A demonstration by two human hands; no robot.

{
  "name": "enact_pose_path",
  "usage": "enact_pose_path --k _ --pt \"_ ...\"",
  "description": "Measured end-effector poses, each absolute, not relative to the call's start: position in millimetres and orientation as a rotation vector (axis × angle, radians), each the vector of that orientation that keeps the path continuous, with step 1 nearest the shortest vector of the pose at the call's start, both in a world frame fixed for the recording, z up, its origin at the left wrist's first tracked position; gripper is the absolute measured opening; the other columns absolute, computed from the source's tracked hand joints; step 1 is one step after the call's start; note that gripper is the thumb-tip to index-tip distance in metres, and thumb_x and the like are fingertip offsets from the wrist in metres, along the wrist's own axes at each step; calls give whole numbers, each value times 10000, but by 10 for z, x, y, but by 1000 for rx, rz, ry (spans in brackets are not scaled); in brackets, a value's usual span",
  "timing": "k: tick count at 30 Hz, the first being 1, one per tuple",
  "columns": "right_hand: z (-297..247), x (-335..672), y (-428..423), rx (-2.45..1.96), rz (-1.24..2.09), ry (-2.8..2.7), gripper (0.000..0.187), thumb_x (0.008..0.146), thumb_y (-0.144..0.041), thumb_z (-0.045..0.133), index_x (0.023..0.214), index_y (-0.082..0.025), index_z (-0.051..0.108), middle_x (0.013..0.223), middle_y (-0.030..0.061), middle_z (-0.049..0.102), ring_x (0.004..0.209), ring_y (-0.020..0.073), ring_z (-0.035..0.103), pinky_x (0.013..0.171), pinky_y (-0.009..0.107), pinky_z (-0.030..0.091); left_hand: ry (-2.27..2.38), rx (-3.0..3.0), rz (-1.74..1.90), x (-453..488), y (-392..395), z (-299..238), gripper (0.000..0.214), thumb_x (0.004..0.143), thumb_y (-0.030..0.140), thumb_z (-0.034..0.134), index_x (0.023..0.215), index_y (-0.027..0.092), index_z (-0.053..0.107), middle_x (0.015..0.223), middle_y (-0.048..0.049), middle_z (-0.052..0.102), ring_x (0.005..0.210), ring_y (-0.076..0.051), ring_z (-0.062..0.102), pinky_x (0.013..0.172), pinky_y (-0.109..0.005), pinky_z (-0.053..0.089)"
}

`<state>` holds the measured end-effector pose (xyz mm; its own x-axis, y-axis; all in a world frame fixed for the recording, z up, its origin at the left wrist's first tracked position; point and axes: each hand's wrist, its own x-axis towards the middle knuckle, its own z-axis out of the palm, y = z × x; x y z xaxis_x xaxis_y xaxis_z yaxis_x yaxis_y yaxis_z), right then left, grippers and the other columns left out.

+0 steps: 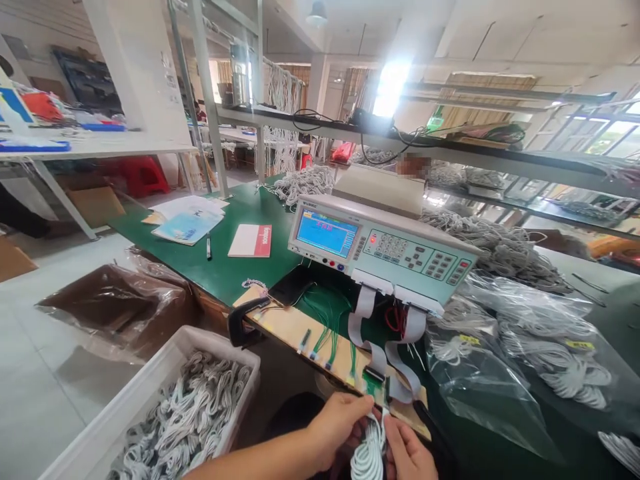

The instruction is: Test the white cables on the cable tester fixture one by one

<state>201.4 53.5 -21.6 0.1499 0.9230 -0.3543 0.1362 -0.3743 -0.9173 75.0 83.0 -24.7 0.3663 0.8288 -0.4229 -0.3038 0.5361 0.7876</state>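
Note:
Both my hands are low in the head view, at the near edge of a wooden fixture board (295, 327). My left hand (340, 420) pinches the end of a coiled white cable (369, 455) close to the green connector block (371, 385) on the board. My right hand (407, 453) is closed around the same coil from the right. Grey ribbon cables (367, 327) and green wires (325, 333) run from the board up to a pale cable tester (385, 250) with a lit blue screen (326, 233).
A white bin (150, 387) of coiled white cables stands at lower left, beside a bag-lined box (115, 307). Clear bags of cables (525, 347) lie on the right of the green table (220, 267). Papers (190, 220), a pen (209, 248) and a red-white booklet (251, 241) lie farther back.

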Motion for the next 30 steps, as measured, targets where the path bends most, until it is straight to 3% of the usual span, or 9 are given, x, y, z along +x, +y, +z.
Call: enact_pose_path --k 4,9,13,19,24,27,30 --pt "-179 1969 540 -1693 1249 -1157 363 675 -527 478 613 -170 496 329 -99 300 268 57 288 279 171 207 995 935 863 744 792 -325 440 618 538 502 568 106 574 454 47 361 447 -63 277 446 -211 204" --pt "-164 1833 502 -1466 1228 -1097 291 677 -442 538 624 -158 511 464 -51 447 401 83 402 358 183 310 1135 1196 982 747 725 -410 418 668 511 455 552 124 564 535 16 449 555 -100 366 526 -212 283" --pt "-200 1723 330 -1453 1206 -916 310 719 -458 483 608 -169 476 382 -92 321 296 47 264 280 169 197 1055 1052 920 760 690 -409 422 676 512 441 548 122 538 504 14 447 507 -96 373 497 -217 297" --pt "-144 1894 128 -1282 1305 -990 310 787 -380 430 996 -159 486 611 -9 512 467 99 448 395 198 348 945 912 867 763 651 -383 432 676 534 426 576 123 515 485 10 462 454 -87 370 476 -227 295" --pt "-123 1982 210 -1295 1350 -895 237 758 -358 488 800 -132 545 485 -48 430 402 59 337 342 165 237 1013 988 902 809 637 -421 454 692 535 395 484 138 467 458 31 416 477 -82 332 491 -221 278" --pt "-142 1925 276 -1367 1358 -826 249 730 -374 520 625 -149 496 395 -78 370 344 37 261 309 152 164 1001 977 870 827 641 -480 479 703 546 363 511 129 500 472 19 448 480 -89 355 506 -227 294" --pt "-154 1876 333 -1416 1359 -771 256 673 -374 581 589 -160 468 373 -97 342 312 24 223 298 148 131 985 922 832 826 648 -542 489 681 568 387 551 116 523 494 6 476 474 -93 378 507 -232 304"
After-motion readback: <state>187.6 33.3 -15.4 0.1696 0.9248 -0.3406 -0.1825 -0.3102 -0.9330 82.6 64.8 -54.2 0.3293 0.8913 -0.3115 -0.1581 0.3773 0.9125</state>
